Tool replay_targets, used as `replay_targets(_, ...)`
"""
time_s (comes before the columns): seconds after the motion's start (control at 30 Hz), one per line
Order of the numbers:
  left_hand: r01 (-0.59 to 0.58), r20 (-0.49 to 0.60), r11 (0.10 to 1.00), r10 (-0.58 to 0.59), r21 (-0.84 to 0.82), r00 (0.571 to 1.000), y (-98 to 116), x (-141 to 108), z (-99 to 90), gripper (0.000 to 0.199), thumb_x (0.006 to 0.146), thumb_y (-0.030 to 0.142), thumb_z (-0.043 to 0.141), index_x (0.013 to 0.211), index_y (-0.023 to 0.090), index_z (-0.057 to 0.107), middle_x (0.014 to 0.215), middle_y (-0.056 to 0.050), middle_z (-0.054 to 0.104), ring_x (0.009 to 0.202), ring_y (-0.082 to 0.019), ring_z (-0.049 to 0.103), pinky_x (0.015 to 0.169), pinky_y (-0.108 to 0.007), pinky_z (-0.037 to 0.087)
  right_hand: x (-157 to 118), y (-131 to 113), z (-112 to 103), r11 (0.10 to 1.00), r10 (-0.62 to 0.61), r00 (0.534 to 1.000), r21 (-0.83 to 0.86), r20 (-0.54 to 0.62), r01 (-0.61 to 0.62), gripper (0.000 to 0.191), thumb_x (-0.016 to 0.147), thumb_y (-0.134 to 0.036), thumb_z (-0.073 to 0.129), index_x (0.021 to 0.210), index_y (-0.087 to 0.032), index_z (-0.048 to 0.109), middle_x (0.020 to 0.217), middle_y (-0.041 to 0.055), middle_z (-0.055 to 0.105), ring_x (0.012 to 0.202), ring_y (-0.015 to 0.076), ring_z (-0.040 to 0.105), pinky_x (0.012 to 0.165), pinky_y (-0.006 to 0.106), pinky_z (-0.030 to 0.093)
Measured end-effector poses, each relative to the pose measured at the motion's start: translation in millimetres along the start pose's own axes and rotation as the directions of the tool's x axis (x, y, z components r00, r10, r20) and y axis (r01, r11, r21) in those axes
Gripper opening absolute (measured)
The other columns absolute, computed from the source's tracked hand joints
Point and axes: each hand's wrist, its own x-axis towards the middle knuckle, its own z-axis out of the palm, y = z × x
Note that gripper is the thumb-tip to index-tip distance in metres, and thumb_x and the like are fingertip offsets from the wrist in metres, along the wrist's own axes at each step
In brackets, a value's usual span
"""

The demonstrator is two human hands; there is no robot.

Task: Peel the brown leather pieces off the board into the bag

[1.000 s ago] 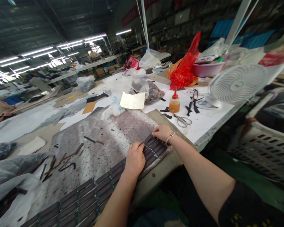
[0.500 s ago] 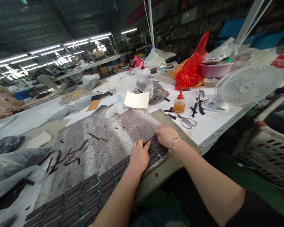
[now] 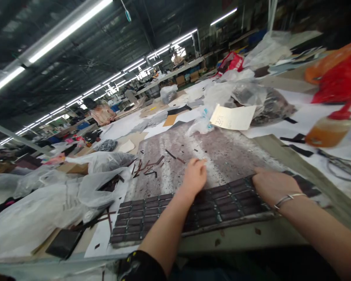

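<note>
Rows of dark brown strips [image 3: 206,212], divided into short segments, lie along the front edge of a worn, speckled board [image 3: 231,156]. My left hand [image 3: 195,175] is just above the board behind these rows, its fingers loosely bent and nothing visible in them. My right hand [image 3: 276,186] rests on the right end of the rows, blurred, with fingers curled down at their back edge. What those fingers hold, if anything, is hidden. Loose thin brown strips [image 3: 146,166] lie on the board left of my left hand.
On the right are a glue bottle [image 3: 329,130] with a red cap, scissors [image 3: 343,166] and a red plastic bag [image 3: 342,74]. Behind the board sit a paper note [image 3: 233,117] and clear bags. White plastic bags [image 3: 55,207] cover the left side. A co-worker [image 3: 102,113] is farther back.
The view has swung left and shows more of the left side. My left hand has moved left, away from my right hand, and lifted off the strips. My right hand remains at their right end.
</note>
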Motion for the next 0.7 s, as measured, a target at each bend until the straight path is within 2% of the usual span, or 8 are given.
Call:
replay_targets(0.07, 0.242, 0.011, 0.946, -0.250, 0.218, 0.968, -51.0, 10.3, -23.9, 0.032, 0.086, 0.027, 0.038, 0.109, 0.022, 0.059, 0.105, -0.004, 0.056, 0.095, -0.012, 0.053, 0.087, -0.021, 0.040, -0.2, -1.5, -2.1, 0.999, 0.006, 0.999, -0.052, 0.046, -0.004, 0.030, 0.075, 0.002, 0.037, 0.072, -0.012, 0.063, 0.084, 0.0162, 0.063, 0.077, 0.0232, 0.063, 0.060, 0.031, 0.042)
replay_targets(0.1, 0.308, -0.009, 0.914, -0.316, 0.264, 0.949, -76.3, 14.4, -34.9, 0.033, 0.085, 0.026, 0.038, 0.110, 0.019, 0.059, 0.105, -0.007, 0.056, 0.097, -0.015, 0.053, 0.089, -0.024, 0.040, 0.3, -2.2, -2.9, 0.997, 0.009, 0.998, -0.080, 0.067, -0.004, 0.030, 0.075, 0.001, 0.037, 0.073, -0.013, 0.063, 0.085, 0.0159, 0.062, 0.077, 0.0227, 0.062, 0.060, 0.031, 0.043)
replay_targets(0.2, 0.420, -0.022, 0.840, -0.440, 0.344, 0.898, -139.8, 21.7, -56.7, 0.034, 0.082, 0.027, 0.044, 0.107, 0.011, 0.060, 0.100, -0.015, 0.058, 0.103, -0.025, 0.051, 0.091, -0.036, 0.038, 3.9, -3.3, -3.1, 0.995, 0.018, 0.996, -0.102, 0.082, -0.010, 0.028, 0.077, -0.001, 0.037, 0.073, -0.013, 0.062, 0.085, 0.0144, 0.062, 0.077, 0.0221, 0.062, 0.061, 0.031, 0.043)
replay_targets(0.3, 0.478, 0.016, 0.790, -0.523, 0.383, 0.852, -176.7, 24.3, -59.0, 0.026, 0.078, 0.025, 0.049, 0.093, 0.011, 0.065, 0.097, -0.017, 0.060, 0.102, -0.029, 0.051, 0.089, -0.039, 0.038, 7.2, -1.7, -0.9, 0.993, 0.044, 0.994, -0.114, 0.099, -0.032, 0.023, 0.075, -0.002, 0.040, 0.076, -0.014, 0.060, 0.079, 0.0111, 0.062, 0.077, 0.0224, 0.062, 0.061, 0.031, 0.042)
replay_targets(0.43, 0.500, 0.076, 0.791, -0.557, 0.351, 0.827, -196.8, 28.0, -53.0, 0.016, 0.073, 0.023, 0.054, 0.077, 0.014, 0.067, 0.091, -0.014, 0.062, 0.101, -0.028, 0.053, 0.088, -0.036, 0.038, 5.7, 0.9, -0.4, 0.993, 0.040, 0.994, -0.117, 0.102, -0.028, 0.019, 0.073, -0.003, 0.043, 0.072, -0.015, 0.058, 0.078, 0.0083, 0.061, 0.075, 0.0215, 0.062, 0.056, 0.030, 0.038)
replay_targets(0.57, 0.550, 0.069, 0.799, -0.580, 0.243, 0.812, -200.5, 30.3, -60.3, 0.010, 0.069, 0.020, 0.057, 0.067, 0.016, 0.066, 0.081, -0.011, 0.064, 0.096, -0.028, 0.056, 0.087, -0.035, 0.039, 2.8, 0.3, -3.0, 0.993, 0.043, 0.995, -0.113, 0.089, -0.033, 0.018, 0.072, -0.004, 0.044, 0.071, -0.015, 0.059, 0.073, 0.0079, 0.059, 0.071, 0.0208, 0.061, 0.053, 0.030, 0.035)
replay_targets(0.63, 0.578, 0.032, 0.802, -0.588, 0.150, 0.808, -193.5, 29.1, -66.1, 0.014, 0.071, 0.022, 0.055, 0.074, 0.015, 0.066, 0.079, -0.010, 0.065, 0.093, -0.027, 0.057, 0.085, -0.036, 0.041, 2.9, 0.4, -3.6, 0.995, 0.037, 0.997, -0.098, 0.070, -0.030, 0.019, 0.071, -0.004, 0.044, 0.071, -0.014, 0.060, 0.075, 0.0084, 0.059, 0.071, 0.0203, 0.060, 0.053, 0.030, 0.034)
replay_targets(0.7, 0.589, 0.011, 0.808, -0.590, 0.021, 0.808, -177.1, 25.9, -68.7, 0.025, 0.077, 0.026, 0.048, 0.090, 0.013, 0.064, 0.081, -0.010, 0.064, 0.085, -0.024, 0.060, 0.078, -0.035, 0.045, 3.7, 2.7, -3.7, 0.996, 0.039, 0.998, -0.078, 0.049, -0.035, 0.019, 0.071, -0.005, 0.045, 0.071, -0.014, 0.062, 0.076, 0.0086, 0.060, 0.071, 0.0200, 0.060, 0.054, 0.029, 0.034)
